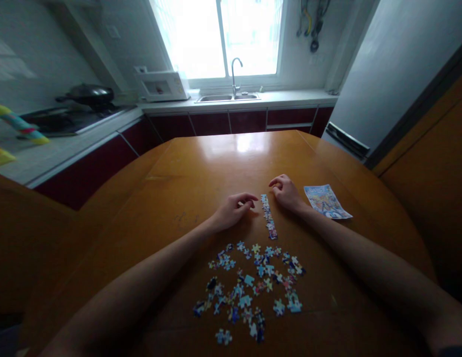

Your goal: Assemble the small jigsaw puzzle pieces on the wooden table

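A narrow strip of joined jigsaw puzzle pieces (268, 214) lies on the wooden table, running away from me. Just left of its far part is my left hand (232, 210), fingers loosely bent and apart, with nothing visible in them. My right hand (286, 194) rests to the right of the strip's far end. Its fingers are curled loosely, a small gap shows by the thumb, and no piece can be seen there. Nearer to me, between my forearms, many loose puzzle pieces (248, 280) are scattered, mostly light blue, some dark or yellow.
A printed picture sheet (327, 201) lies right of my right hand. The brown table (216, 163) has a rounded edge. Beyond it are a counter with a sink (216, 98), a faucet (233, 74), a white microwave (162, 85) and a dark pan (90, 93) on the stove.
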A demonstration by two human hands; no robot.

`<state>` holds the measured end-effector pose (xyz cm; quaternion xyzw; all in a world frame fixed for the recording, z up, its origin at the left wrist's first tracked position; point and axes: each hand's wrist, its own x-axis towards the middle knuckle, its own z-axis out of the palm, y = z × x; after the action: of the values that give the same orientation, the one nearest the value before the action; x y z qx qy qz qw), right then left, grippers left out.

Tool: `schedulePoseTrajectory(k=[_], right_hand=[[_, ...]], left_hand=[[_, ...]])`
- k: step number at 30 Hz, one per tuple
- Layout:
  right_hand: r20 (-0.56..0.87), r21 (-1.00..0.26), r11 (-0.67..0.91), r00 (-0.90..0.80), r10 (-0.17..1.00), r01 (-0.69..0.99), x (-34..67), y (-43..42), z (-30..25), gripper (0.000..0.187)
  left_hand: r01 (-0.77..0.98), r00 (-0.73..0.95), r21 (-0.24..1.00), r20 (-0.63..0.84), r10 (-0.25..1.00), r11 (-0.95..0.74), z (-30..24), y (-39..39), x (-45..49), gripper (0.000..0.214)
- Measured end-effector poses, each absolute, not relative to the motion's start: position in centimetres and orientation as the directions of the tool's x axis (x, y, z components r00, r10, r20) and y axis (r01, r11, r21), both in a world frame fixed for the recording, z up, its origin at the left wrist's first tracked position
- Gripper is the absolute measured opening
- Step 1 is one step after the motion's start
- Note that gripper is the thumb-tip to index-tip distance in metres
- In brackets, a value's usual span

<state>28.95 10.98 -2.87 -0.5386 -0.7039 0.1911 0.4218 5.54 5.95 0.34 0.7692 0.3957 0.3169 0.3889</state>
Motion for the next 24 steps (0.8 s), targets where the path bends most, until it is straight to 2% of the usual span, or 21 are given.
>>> schedulePoseTrajectory(k=[2,6,9,12,15,20,24], right_hand=[[0.392,-0.727,0.350,-0.061,0.918,0.591,29.0,11.0,-2.7,0.022],[0.401,-0.731,0.373,-0.082,0.912,0.572,28.9,10.5,-1.2,0.023],[0.378,-0.710,0.447,-0.242,0.894,0.544,28.6,8.5,1.0,0.021],[0.309,-0.666,0.553,-0.488,0.816,0.501,28.2,4.6,3.2,0.022],[0.193,-0.606,0.600,-0.635,0.748,0.522,27.9,0.4,4.0,0.027],[0.049,-0.517,0.526,-0.590,0.806,0.675,27.9,-3.7,3.0,0.025],[0.028,-0.340,0.607,-0.638,0.769,0.718,27.7,-5.1,2.6,0.020]], left_hand=[[0.388,0.538,0.834,0.140,0.831,-0.392,1.6,5.9,5.0,0.028],[0.497,0.697,0.750,-0.045,0.716,-0.436,4.8,4.8,3.9,0.031],[0.538,0.755,0.658,-0.099,0.648,-0.526,6.5,3.1,3.3,0.033],[0.530,0.780,0.535,-0.002,0.626,-0.658,6.7,1.0,2.8,0.031],[0.529,0.758,0.482,0.102,0.644,-0.698,5.5,-1.1,2.1,0.027],[0.558,0.752,0.401,0.126,0.647,-0.726,3.7,-3.7,1.4,0.035],[0.600,0.747,0.303,0.117,0.654,-0.740,3.1,-5.2,1.9,0.040]])
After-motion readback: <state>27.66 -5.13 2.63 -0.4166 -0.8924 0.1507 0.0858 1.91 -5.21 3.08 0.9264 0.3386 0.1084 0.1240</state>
